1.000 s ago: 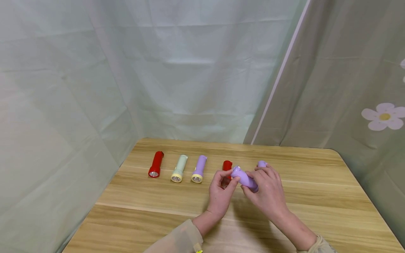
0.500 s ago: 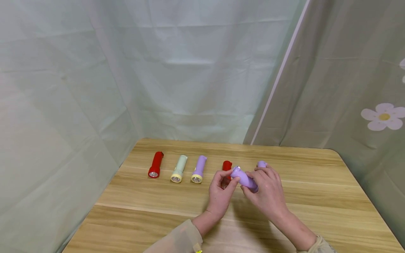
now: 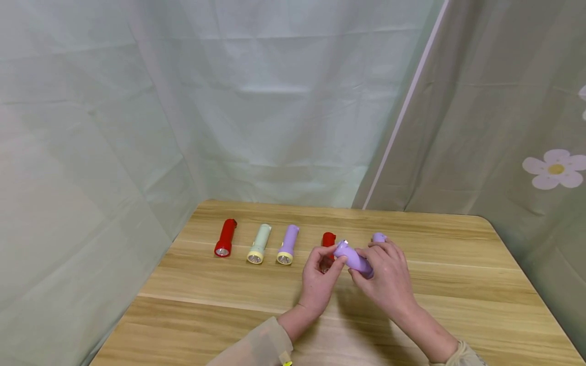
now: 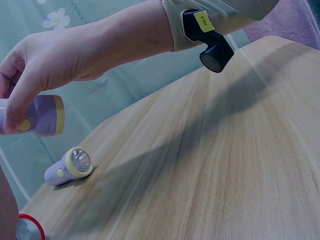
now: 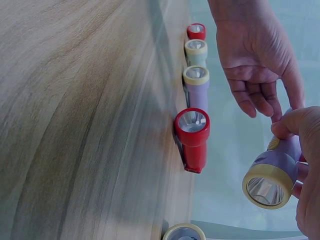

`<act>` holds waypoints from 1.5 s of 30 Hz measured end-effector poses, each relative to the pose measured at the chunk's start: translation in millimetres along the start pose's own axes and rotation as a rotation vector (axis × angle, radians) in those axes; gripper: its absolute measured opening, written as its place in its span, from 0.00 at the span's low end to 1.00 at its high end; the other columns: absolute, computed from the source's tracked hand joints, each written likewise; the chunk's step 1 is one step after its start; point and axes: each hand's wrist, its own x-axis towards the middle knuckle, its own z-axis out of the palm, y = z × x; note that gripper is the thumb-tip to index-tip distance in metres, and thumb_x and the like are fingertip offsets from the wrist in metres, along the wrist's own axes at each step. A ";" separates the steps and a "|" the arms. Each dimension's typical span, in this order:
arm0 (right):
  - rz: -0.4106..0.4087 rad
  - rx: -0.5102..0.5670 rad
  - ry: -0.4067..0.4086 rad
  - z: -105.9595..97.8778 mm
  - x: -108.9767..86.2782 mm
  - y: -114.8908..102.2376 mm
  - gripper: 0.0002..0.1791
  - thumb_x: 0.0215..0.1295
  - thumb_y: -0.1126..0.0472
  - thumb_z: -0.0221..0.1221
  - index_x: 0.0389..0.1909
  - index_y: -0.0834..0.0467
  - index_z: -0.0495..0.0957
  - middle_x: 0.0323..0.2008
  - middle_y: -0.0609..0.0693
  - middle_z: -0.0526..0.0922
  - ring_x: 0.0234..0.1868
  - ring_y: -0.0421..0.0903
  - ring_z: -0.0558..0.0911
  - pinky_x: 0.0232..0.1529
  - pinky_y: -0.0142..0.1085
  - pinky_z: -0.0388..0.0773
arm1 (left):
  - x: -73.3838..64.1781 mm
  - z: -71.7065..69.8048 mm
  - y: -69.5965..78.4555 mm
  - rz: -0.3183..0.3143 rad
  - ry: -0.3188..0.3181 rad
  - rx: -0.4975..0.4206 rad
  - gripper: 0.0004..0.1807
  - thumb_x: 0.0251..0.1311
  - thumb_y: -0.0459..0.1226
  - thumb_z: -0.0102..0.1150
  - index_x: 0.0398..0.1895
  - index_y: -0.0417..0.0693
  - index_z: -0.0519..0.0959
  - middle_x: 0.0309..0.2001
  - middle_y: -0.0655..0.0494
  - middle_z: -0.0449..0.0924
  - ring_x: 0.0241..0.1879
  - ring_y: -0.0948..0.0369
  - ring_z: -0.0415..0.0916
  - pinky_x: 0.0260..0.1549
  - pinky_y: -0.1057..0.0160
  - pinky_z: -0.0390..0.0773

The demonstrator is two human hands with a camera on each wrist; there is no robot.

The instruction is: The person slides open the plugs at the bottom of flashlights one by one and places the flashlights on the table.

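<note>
A purple flashlight [image 3: 352, 258] with a yellow lens ring is held tilted above the table, between both hands. My left hand [image 3: 317, 284] pinches its tail end between thumb and forefinger. The right hand [image 3: 389, 277] grips the body nearer the lens; its thumb [image 5: 287, 125] lies by the yellow switch [image 5: 273, 144]. In the right wrist view, the lens [image 5: 266, 191] faces the camera and looks unlit. Behind the left fingers stands a partly hidden red flashlight [image 3: 328, 239] lying on the table. Another purple flashlight [image 3: 379, 237] lies behind the right hand, mostly covered by it.
Toward the left of the wooden table [image 3: 206, 295] lie a red flashlight [image 3: 226, 238], a pale green flashlight [image 3: 259, 244] and a purple flashlight [image 3: 288, 245], lenses toward the person. Curtains [image 3: 284, 127] hang behind the table's far edge and on both sides.
</note>
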 end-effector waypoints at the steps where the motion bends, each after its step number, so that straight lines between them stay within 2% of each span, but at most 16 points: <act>1: 0.000 0.000 0.000 -0.1 0.0 0.1 0.20 0.43 0.61 0.77 0.40 0.61 0.86 0.37 0.54 0.87 0.48 0.56 0.79 0.61 0.59 0.68 | 0.1 0.1 0.0 -0.001 -0.001 0.000 0.15 0.63 0.30 0.69 0.52 0.44 0.81 0.40 0.52 0.79 0.33 0.63 0.73 0.32 0.72 0.74; 14: -0.018 0.007 0.019 -0.2 -0.9 1.4 0.21 0.42 0.61 0.78 0.39 0.61 0.86 0.36 0.53 0.88 0.47 0.56 0.80 0.62 0.59 0.67 | 0.2 -0.8 1.4 -0.028 -0.018 0.007 0.15 0.62 0.31 0.69 0.52 0.44 0.81 0.44 0.49 0.81 0.34 0.62 0.74 0.33 0.71 0.75; 30: 0.005 0.000 -0.027 -2.8 1.5 2.1 0.22 0.42 0.60 0.79 0.40 0.62 0.86 0.36 0.53 0.87 0.48 0.57 0.79 0.62 0.57 0.67 | 3.1 -2.8 8.8 -0.095 -0.051 0.026 0.15 0.65 0.33 0.69 0.53 0.46 0.80 0.46 0.48 0.79 0.38 0.59 0.72 0.35 0.70 0.76; 45: -0.001 -0.016 -0.035 -3.3 2.3 2.3 0.22 0.42 0.59 0.79 0.40 0.61 0.86 0.36 0.53 0.88 0.47 0.56 0.80 0.62 0.58 0.67 | 4.5 -3.1 10.0 -0.101 -0.058 0.030 0.15 0.64 0.33 0.69 0.53 0.46 0.80 0.46 0.49 0.80 0.37 0.58 0.73 0.36 0.70 0.75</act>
